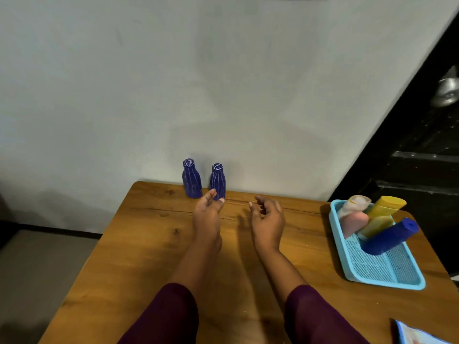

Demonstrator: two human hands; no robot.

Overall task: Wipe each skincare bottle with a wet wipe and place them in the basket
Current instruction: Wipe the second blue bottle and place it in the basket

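Head view: holding the left hand (207, 214) out well to the left of the basket (340, 247), fingers loosely curled and gripping nothing. Showing its thumb tip across the foot of the right ribbed bottle (218, 181), with no telling whether skin is touching plastic there. Hovering the right hand (268, 217) beside it, nearer the basket, equally slack, fingers half curled and grasping nothing. Wearing dark maroon sleeves (169, 316) on both forearms.

Showing two task bottles standing upright at the far edge of the wooden table (149, 244), against the grey wall (223, 83), both well left of the basket. Placing the right ribbed bottle just past the left hand's fingertips and the left ribbed bottle (191, 180) just beside it, farther from the basket, a narrow gap between. Presenting both in deep blue, with thin pale lines running down the body, a narrowing shoulder and a flat cap marked with pale strokes. Finding no readable brand or label on either.

Showing the basket as a pale blue rectangular tray with a mesh floor. Carrying three containers at its far end, tilted, with their tops propped over the far rim: a pink tube (354, 220) with a cloudy cap, a yellow bottle (387, 204) and a smooth blue bottle (390, 238). Reading nothing on them.

Glimpsing a pale blue packet (417, 336) on the near side of the basket, cut by the frame edge, its print too blurred to read.
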